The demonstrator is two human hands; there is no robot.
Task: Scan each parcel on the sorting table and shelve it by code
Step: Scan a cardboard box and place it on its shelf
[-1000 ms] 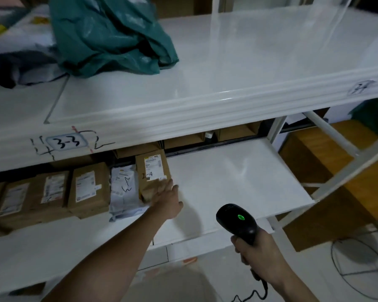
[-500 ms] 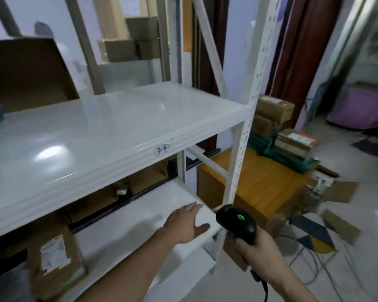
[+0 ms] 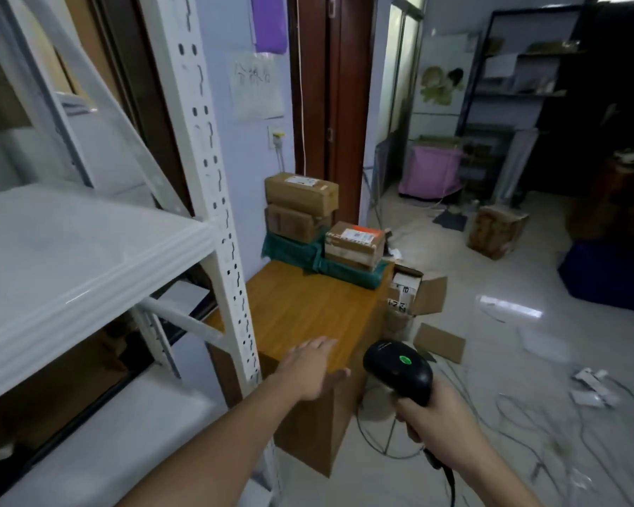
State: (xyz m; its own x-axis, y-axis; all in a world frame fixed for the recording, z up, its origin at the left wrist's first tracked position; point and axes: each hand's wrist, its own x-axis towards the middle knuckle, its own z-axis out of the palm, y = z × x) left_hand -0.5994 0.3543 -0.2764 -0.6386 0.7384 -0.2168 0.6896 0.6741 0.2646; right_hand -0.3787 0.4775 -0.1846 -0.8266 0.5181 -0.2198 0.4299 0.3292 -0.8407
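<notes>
A wooden sorting table [image 3: 308,309] stands right of the white shelf rack [image 3: 88,258]. At its far end, several cardboard parcels [image 3: 301,192] are stacked on a green bag [image 3: 290,250], with an orange-topped box [image 3: 354,243] beside them. My left hand [image 3: 313,369] hovers over the table's near corner, fingers spread and holding nothing. My right hand [image 3: 436,418] grips a black barcode scanner [image 3: 398,369] with a green light on top, just right of the table.
A white slotted upright [image 3: 216,199] of the rack stands between shelf and table. Open cartons [image 3: 414,298] and flat cardboard [image 3: 440,342] lie on the tiled floor to the right, with cables [image 3: 527,426], a brown box [image 3: 496,232] and a blue tub [image 3: 608,276] farther off.
The view has swung right, from the lower shelf to the wooden table. My left hand let go of the shelved box and moved away empty. The scanner stays in my right hand.
</notes>
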